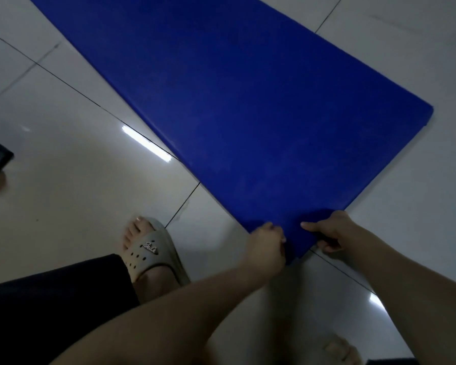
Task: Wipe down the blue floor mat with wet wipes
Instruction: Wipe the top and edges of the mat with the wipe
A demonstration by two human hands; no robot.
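In the head view, the mat (248, 101) lay flat on the tiled floor (63, 193) ahead of me. Its long axis ran from my hands away to the far left and out past the top of the frame. Its near corner sat right at my hands, so neither hand was the nearer one. My left hand (266, 242) was curled over the corner on the long-edge side, gripping it. My right hand (329, 233) pinched the short end just beside it, thumb on top and fingers tucked under. I was bent over, reaching down and forward with both so that they converged on that corner. The corner may have been raised a little off the floor, but the dim light left that unsure. No wipes were in view, so I judged the wiping not yet begun. My sandal (153, 248) stood left of the corner, off the mat.
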